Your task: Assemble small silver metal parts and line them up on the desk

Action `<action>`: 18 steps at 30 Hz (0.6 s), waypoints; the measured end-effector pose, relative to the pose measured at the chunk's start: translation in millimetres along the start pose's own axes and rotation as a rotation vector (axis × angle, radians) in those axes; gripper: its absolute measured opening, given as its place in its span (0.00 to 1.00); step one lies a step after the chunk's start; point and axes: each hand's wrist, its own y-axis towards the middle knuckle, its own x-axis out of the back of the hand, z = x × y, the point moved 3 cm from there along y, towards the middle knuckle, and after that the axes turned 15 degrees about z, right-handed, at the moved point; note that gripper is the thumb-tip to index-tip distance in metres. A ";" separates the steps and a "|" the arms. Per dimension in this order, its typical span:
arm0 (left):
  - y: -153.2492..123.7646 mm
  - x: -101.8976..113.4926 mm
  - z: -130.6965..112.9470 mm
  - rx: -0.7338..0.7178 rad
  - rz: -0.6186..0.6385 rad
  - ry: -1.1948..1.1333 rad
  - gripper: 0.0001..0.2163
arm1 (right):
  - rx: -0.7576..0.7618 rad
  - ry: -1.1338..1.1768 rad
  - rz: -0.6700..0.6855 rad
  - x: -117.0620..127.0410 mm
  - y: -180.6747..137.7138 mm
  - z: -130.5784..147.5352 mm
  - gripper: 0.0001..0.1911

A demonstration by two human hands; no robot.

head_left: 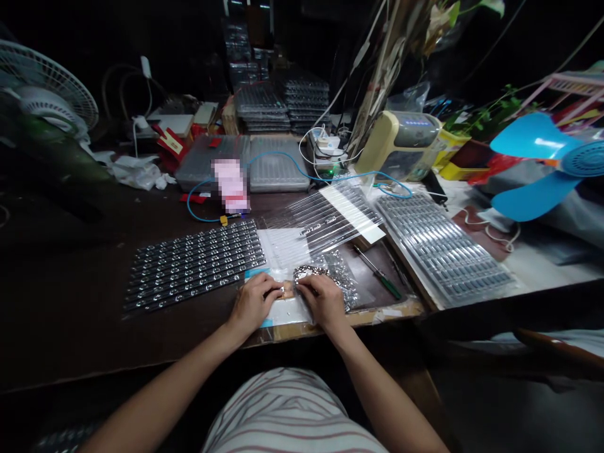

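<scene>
Because loose metal parts (336, 267) lie heaped beside the right hand (325, 300), whose hold cannot be told, a wrist knock could scatter them; the left hand (255, 299) pinches a small shiny piece (283, 289) near the counter's (85, 277) front edge.

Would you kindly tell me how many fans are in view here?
2: a white caged fan at the far left and a blue-bladed fan at the far right. Others may be hidden.

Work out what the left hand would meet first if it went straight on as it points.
Most likely the right hand, whose fingertips face the left hand across the small tan piece; depth is unclear, so it might brush that piece first.
</scene>
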 end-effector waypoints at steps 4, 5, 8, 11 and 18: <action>0.6 3.3 4.6 0.005 -0.070 -0.124 0.05 | -0.015 -0.059 0.060 -5.1 6.8 11.3 0.05; 1.0 4.4 6.7 0.014 -0.102 -0.159 0.05 | -0.004 -0.084 0.078 -7.7 9.1 15.3 0.05; 2.3 6.2 11.8 0.046 -0.156 -0.206 0.05 | 0.014 -0.155 0.102 -15.5 14.6 25.1 0.04; 3.1 5.9 13.8 0.051 -0.157 -0.213 0.05 | 0.023 -0.202 0.115 -18.8 16.2 29.5 0.04; 3.2 5.6 16.2 0.077 -0.150 -0.244 0.05 | -0.019 -0.307 0.121 2.5 8.5 11.9 0.13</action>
